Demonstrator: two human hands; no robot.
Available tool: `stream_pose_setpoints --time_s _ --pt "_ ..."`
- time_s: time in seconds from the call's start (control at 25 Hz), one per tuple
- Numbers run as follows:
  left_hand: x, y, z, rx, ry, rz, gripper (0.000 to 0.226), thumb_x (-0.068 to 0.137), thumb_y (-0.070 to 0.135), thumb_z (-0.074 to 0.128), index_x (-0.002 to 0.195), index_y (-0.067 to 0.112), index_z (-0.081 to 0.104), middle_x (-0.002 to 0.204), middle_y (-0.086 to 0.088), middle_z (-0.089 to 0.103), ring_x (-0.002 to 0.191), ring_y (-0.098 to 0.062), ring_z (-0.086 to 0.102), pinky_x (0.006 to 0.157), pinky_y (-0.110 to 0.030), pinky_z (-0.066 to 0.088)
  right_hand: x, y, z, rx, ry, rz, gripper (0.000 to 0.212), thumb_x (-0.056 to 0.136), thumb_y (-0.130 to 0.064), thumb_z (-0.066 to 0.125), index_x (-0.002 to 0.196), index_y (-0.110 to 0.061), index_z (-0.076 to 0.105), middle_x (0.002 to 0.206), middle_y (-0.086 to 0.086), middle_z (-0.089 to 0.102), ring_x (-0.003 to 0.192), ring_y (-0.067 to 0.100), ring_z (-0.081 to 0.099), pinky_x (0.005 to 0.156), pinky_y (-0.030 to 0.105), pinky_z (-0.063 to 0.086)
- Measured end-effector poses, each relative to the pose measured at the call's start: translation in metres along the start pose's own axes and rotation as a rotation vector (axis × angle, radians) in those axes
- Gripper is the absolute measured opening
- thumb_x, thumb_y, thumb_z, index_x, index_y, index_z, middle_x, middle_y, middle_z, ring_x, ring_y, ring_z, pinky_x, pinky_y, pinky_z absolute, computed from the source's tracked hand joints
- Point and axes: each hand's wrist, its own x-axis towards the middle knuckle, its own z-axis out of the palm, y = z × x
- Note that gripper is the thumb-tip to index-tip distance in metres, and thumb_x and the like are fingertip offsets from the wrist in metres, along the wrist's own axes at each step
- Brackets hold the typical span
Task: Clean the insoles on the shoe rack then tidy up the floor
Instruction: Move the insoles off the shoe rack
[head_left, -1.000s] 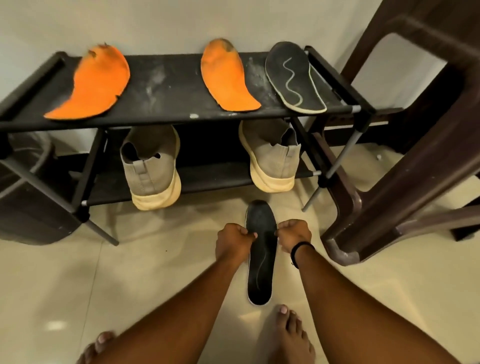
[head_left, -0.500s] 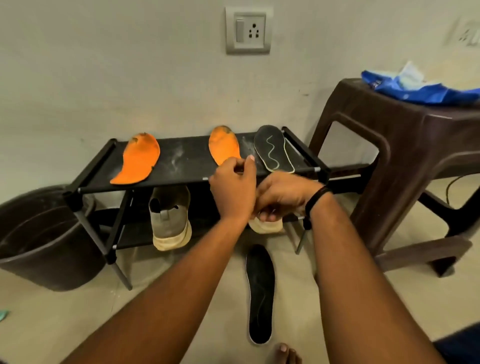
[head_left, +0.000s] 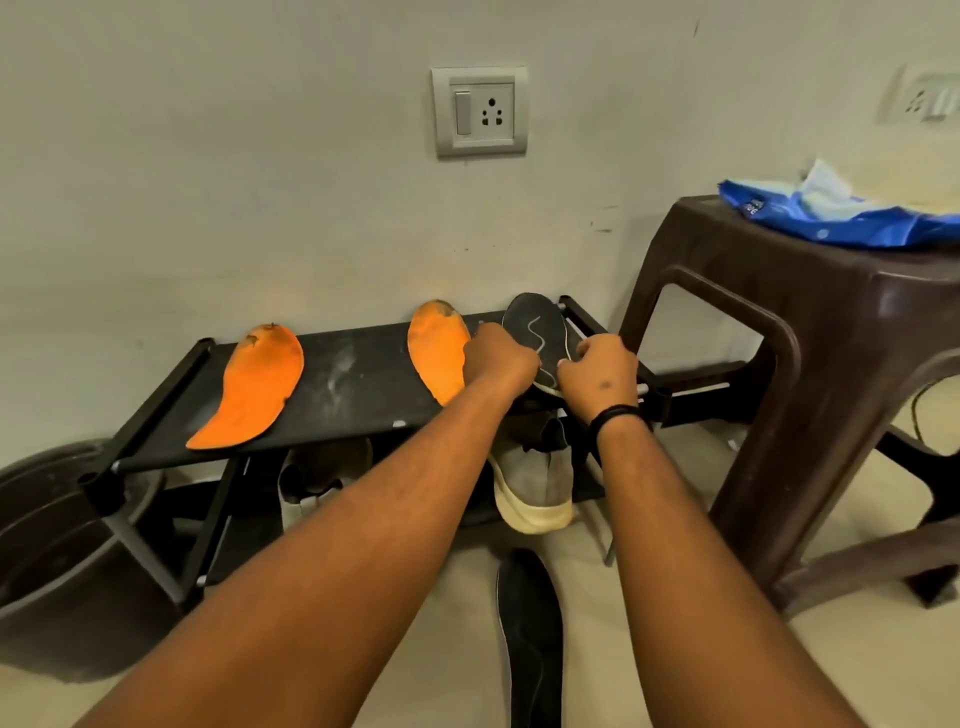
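Both hands on black insole (head_left: 535, 332) at right end of shoe rack (head_left: 358, 387) top shelf. Left hand (head_left: 498, 358) grip curled on its left edge, right hand (head_left: 597, 371) grip curled on its right edge near the heel. Two orange insoles (head_left: 254, 384) (head_left: 436, 345) lie on same shelf. Second black insole (head_left: 530, 639) on floor (head_left: 675, 670) below. Beige shoes (head_left: 535, 483) on lower shelf.
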Motion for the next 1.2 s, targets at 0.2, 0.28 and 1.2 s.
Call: stream_pose_setpoints --time_s 0.2,0.28,1.2 --pt "-0.011 0.006 -0.007 -0.158 0.095 0.065 0.021 0.075 0.014 0.086 0.072 0.008 0.066 0.078 -0.009 0.07 0.072 -0.021 0.066 0.055 -0.028 0.05 0.0 0.01 0.005 0.302 0.204 0.103 0.024 0.078 -0.008 0.07 0.101 0.0 0.071 0.093 0.015 0.073 0.085 0.024 0.068 0.082 0.03 0.056" --pt "-0.039 0.007 -0.019 -0.298 0.043 0.124 0.018 0.075 0.008 0.085 0.069 0.015 0.069 0.077 -0.004 0.074 0.076 -0.019 0.073 0.07 -0.034 0.061 -0.008 0.017 0.001 0.709 0.203 0.241 0.029 0.077 -0.014 0.075 0.104 -0.005 0.071 0.085 0.008 0.073 0.081 0.021 0.07 0.079 0.032 0.059" --pt "-0.205 -0.331 -0.023 -0.133 -0.343 -0.652 0.012 0.081 0.004 0.081 0.085 -0.004 0.073 0.069 -0.016 0.072 0.052 -0.021 0.069 0.054 -0.03 0.06 -0.222 0.159 0.146 -0.012 -0.968 0.68 0.01 0.091 -0.001 0.059 0.096 -0.003 0.067 0.083 0.013 0.068 0.074 0.025 0.068 0.083 0.043 0.06"
